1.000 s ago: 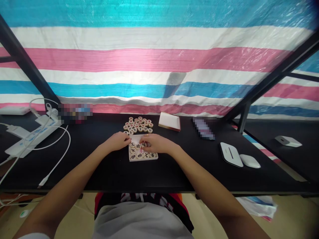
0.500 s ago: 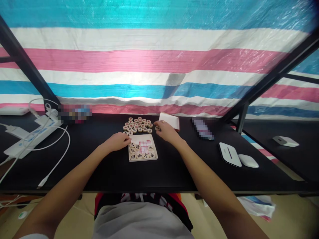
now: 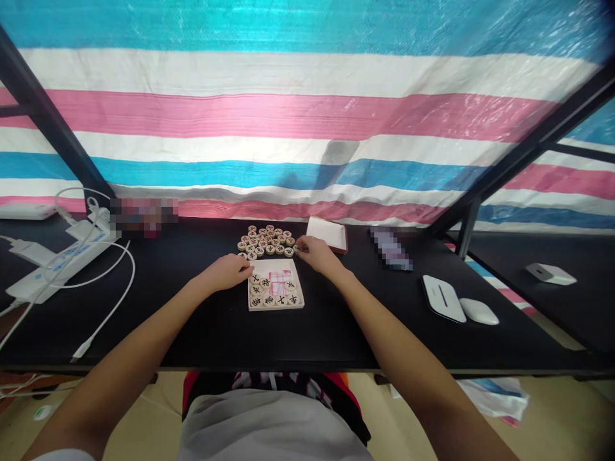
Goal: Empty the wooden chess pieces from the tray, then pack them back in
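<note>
A small shallow box (image 3: 275,306) lies on the black table (image 3: 216,326) and holds several round wooden game pieces with black and red characters. My left hand (image 3: 230,269) rests curled against the box's left rim, touching it. Behind the box lies a loose heap of the same pieces (image 3: 266,241). My right hand (image 3: 314,253) is at the right edge of that heap, fingers pinched on one small piece. The box lid (image 3: 328,234) lies just behind my right hand.
A white power strip (image 3: 57,259) with white cables sits at the far left. Two white flat devices (image 3: 444,298) lie at the right, and a white box (image 3: 550,273) rests on the neighbouring table. A striped tarpaulin (image 3: 307,115) hangs behind.
My right hand left the box, went back and right to the loose heap, and now pinches a piece at the heap's edge. My left hand has stayed at the box.
</note>
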Tool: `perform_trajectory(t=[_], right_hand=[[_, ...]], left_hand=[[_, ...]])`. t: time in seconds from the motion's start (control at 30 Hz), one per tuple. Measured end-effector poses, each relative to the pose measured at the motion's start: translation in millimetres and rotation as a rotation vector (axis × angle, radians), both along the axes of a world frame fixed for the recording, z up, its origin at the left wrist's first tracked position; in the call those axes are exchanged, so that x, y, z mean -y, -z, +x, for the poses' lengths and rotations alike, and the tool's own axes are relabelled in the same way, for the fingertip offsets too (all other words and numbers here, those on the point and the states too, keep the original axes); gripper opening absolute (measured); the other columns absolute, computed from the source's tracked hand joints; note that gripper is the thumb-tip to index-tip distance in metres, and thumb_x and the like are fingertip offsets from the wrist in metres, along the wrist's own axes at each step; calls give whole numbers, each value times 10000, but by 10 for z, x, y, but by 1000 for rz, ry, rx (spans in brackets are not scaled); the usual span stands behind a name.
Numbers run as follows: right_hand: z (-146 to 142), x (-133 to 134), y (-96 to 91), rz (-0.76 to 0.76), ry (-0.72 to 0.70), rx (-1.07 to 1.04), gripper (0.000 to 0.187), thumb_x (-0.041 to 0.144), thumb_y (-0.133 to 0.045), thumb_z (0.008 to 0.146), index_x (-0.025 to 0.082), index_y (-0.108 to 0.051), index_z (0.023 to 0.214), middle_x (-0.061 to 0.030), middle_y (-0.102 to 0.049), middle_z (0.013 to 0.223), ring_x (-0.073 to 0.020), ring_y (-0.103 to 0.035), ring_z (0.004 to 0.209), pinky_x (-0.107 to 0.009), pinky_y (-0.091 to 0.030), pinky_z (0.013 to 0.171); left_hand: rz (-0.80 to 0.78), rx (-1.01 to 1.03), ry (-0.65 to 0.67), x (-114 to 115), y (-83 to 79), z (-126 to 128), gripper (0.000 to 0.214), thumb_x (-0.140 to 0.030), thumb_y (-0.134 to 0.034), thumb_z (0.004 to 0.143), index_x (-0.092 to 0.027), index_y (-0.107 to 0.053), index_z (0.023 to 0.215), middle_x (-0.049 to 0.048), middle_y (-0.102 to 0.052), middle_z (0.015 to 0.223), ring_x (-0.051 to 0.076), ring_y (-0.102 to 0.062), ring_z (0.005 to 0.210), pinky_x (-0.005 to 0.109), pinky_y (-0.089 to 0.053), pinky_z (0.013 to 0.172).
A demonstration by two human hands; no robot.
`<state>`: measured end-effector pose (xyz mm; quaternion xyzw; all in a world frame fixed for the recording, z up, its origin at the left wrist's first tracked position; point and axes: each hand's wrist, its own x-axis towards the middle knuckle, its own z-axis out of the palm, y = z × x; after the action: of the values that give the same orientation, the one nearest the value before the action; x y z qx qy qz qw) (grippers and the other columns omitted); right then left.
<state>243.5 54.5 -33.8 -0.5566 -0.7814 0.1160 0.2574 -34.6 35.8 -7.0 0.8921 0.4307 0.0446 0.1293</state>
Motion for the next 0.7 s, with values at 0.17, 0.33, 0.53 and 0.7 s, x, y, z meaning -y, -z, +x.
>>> perform_trajectory(t=[0.17, 0.33, 0.53, 0.7], right_hand=[[-44, 85, -106, 17, -62, 70, 125, 212, -610, 805, 158, -610, 917, -56, -612, 877, -164, -571, 773, -289, -449, 751], [-57, 71, -61, 28, -69, 74, 145, 240, -608, 819, 159, -610, 939, -62, -600, 914, -180, -573, 820, -305, -451, 786], [-118, 57, 35, 72, -40, 84, 136, 236, -579, 841, 171, -607, 957, -75, -582, 979, -189, -579, 878, -317, -456, 816], [-146, 65, 51, 81, -26, 86, 150, 242, -576, 843, 175, -604, 974, -69, -570, 979, -180, -574, 867, -313, -458, 818]], left_hand=[[4, -5, 0, 10, -13, 5, 396, -382, -361, 891, -179, -518, 589, 41, -592, 627, 157, -520, 577, 268, -280, 544], [2, 4, 10, 12, -24, 4, 409, -401, -360, 900, -179, -514, 593, 38, -584, 617, 156, -519, 572, 267, -284, 548], [6, 16, 17, 0, -4, -5, 412, -411, -357, 900, -179, -524, 604, 41, -598, 646, 158, -524, 589, 267, -292, 558], [0, 5, 6, 4, -10, 5, 413, -411, -363, 893, -176, -543, 607, 46, -605, 645, 158, -529, 591, 267, -299, 557]])
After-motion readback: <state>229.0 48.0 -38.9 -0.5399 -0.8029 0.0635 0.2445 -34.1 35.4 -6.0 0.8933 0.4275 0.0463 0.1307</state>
